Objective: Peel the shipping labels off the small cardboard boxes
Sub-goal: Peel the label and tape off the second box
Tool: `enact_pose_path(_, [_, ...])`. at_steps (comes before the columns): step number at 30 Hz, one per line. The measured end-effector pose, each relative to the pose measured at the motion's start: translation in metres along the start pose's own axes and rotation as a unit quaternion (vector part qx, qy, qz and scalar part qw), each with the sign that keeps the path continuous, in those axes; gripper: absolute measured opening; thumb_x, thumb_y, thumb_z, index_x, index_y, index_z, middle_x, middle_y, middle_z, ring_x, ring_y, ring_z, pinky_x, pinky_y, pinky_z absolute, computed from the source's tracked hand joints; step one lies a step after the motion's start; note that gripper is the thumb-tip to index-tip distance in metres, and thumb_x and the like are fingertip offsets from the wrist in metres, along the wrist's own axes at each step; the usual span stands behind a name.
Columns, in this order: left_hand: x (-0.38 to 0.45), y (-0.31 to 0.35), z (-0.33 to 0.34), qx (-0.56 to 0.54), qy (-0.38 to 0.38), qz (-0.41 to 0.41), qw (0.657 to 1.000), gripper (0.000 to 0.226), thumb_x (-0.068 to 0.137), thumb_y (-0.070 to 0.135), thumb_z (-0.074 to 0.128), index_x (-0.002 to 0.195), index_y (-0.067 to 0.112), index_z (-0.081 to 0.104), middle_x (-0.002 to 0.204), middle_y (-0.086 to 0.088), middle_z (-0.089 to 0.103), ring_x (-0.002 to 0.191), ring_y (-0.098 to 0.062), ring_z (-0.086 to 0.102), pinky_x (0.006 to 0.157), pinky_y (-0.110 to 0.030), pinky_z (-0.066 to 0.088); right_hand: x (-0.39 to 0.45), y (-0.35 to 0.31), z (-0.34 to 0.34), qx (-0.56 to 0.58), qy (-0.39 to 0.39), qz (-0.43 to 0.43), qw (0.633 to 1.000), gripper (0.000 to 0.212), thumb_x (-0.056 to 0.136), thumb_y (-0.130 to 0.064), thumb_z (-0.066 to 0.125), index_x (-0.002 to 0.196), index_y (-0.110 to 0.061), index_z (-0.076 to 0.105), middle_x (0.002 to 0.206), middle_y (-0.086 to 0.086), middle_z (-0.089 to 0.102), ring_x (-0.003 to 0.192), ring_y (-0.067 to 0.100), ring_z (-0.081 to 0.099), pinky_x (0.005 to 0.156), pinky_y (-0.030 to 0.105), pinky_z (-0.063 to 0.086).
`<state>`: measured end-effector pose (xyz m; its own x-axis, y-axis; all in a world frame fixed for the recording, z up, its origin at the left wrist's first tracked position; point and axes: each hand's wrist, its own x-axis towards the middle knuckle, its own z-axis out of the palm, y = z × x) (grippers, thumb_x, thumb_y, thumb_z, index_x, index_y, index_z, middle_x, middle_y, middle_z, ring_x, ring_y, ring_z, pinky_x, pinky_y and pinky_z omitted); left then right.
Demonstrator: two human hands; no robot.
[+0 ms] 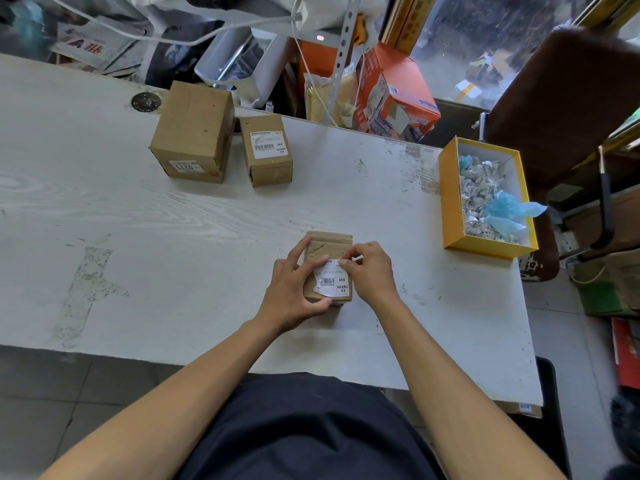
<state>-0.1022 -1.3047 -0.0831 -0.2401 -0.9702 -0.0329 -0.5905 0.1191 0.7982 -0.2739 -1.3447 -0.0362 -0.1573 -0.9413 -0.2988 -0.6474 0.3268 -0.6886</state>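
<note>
Both hands are down on a small brown cardboard box (329, 245) that sits on the near middle of the worn white wood-grain surface (173, 220). Her or his left hand (294, 289) grips the box from the left side, fingers curled over its top and the thumb pressed against the near edge. Opposite it, the right hand (370, 268) has its fingertips pinched on the upper edge of the white printed shipping label (332, 278) stuck to the top of the box; the label's left edge looks ragged and partly lifted, while its barcode and the letters MX and MXRC 03 lie flat and readable. Farther back and to the left stand two more boxes just beside each other: a larger brown cardboard carton (194, 133) with a small white sticker low on its near face, and to its right a smaller brown cardboard box (266, 150) with a white barcode label on top. At the right end of the surface, well apart from the hands, lies an open yellow cardboard tray (450, 202) with a white inside, holding crumpled white label scraps (479, 188) and some pale blue plastic film (509, 209) that spills over its right wall. Beyond the far edge is a clutter of bags, cables, a perforated metal strip and an orange printed carton (398, 91); a brown padded chair (568, 98) stands at the far right.
</note>
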Motion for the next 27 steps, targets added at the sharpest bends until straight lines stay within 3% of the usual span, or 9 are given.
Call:
enact_pose_path(4, [0.0, 0.0, 0.0, -0.003, 0.0, -0.003, 1.0, 0.078, 0.063, 0.055, 0.065, 0.138, 0.041, 0.048, 0.161, 0.026, 0.007, 0.117, -0.022, 0.038, 0.095, -0.031, 0.039, -0.008, 0.004, 0.005, -0.003, 0.035, -0.028, 0.999, 0.008, 0.085, -0.013, 0.069, 0.081, -0.019, 0.066, 0.1, 0.003, 0.057, 0.082, 0.016, 0.062, 0.078, 0.028, 0.05])
enact_pose_path(8, [-0.001, -0.001, -0.001, -0.013, 0.001, 0.0, 1.0, 0.078, 0.063, 0.053, 0.066, 0.138, 0.042, 0.048, 0.161, 0.027, 0.008, 0.117, -0.02, 0.038, 0.093, -0.03, 0.038, -0.019, 0.015, 0.01, 0.042, 0.061, -0.062, 0.995, 0.009, 0.086, -0.009, 0.068, 0.092, -0.015, 0.072, 0.103, 0.0, 0.06, 0.081, 0.003, 0.061, 0.076, 0.017, 0.049])
enact_pose_path(11, [-0.001, 0.0, 0.0, -0.011, 0.0, -0.003, 1.0, 0.078, 0.063, 0.052, 0.067, 0.138, 0.043, 0.048, 0.161, 0.026, 0.008, 0.116, -0.02, 0.038, 0.094, -0.031, 0.039, -0.02, 0.017, 0.01, 0.048, 0.059, -0.069, 0.995, 0.015, 0.087, -0.007, 0.067, 0.098, -0.014, 0.075, 0.104, 0.001, 0.059, 0.084, 0.009, 0.063, 0.08, 0.021, 0.051])
enact_pose_path(21, [-0.001, 0.002, -0.002, -0.009, -0.001, -0.009, 1.0, 0.082, 0.062, 0.051, 0.068, 0.14, 0.039, 0.046, 0.16, 0.028, 0.01, 0.116, -0.021, 0.038, 0.096, -0.033, 0.042, -0.014, 0.012, 0.008, 0.016, 0.057, -0.071, 0.996, 0.008, 0.083, -0.01, 0.073, 0.09, -0.012, 0.074, 0.099, -0.001, 0.058, 0.079, 0.01, 0.061, 0.077, 0.023, 0.051])
enact_pose_path(27, [0.0, 0.002, -0.002, -0.008, 0.0, -0.008, 1.0, 0.088, 0.06, 0.054, 0.068, 0.143, 0.035, 0.042, 0.16, 0.028, 0.01, 0.117, -0.021, 0.039, 0.097, -0.035, 0.042, -0.004, 0.003, 0.0, 0.011, 0.005, -0.03, 0.999, 0.007, 0.082, -0.011, 0.072, 0.083, -0.017, 0.07, 0.101, 0.003, 0.057, 0.08, 0.012, 0.06, 0.073, 0.019, 0.045])
